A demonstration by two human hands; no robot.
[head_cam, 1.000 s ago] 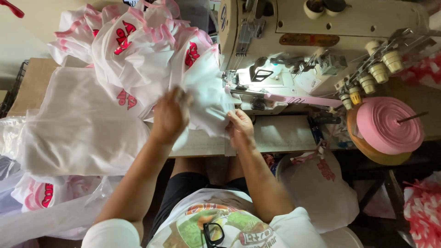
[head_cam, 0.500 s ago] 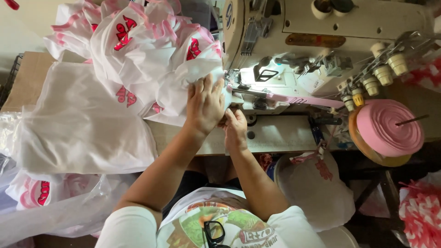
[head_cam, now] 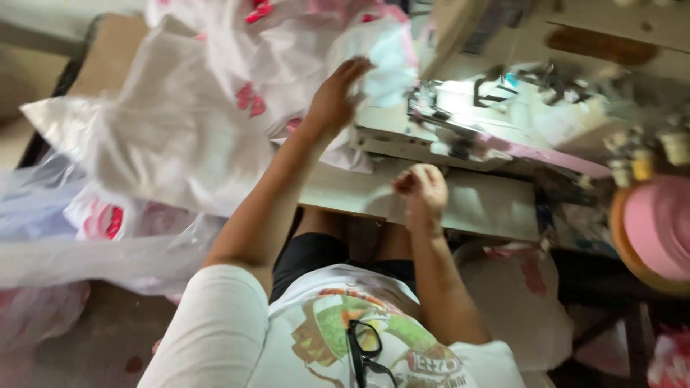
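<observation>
A heap of white fabric pieces (head_cam: 194,136) with pink and red printed marks is seen spread over the left part of the table (head_cam: 474,205), its long axis running from about eight o'clock up to two o'clock, with the upper end pointing toward the sewing machine (head_cam: 546,93). The left hand (head_cam: 339,97) is stretched out toward twelve o'clock, fingers loosely extended and partly spread, and is laid against the near edge of the white fabric just beside the machine's needle area; whether cloth is actually pinched between the fingers cannot be told, since the picture is blurred by motion. The right hand (head_cam: 422,188) is held over the front edge of the table at about five o'clock from the left hand, well apart from it, with the fingers curled into a loose fist; nothing can be made out inside it, and whether a thread or a scrap is held cannot be told. A pink tape (head_cam: 546,152) is seen running from the machine bed toward three o'clock, and a large roll of pink tape (head_cam: 658,230) is mounted at the right edge. Clear plastic wrapping (head_cam: 65,244) is bunched at nine o'clock, below the fabric heap. A pair of black-framed glasses (head_cam: 370,352) is hung at the collar of the person's white printed shirt (head_cam: 287,338).
</observation>
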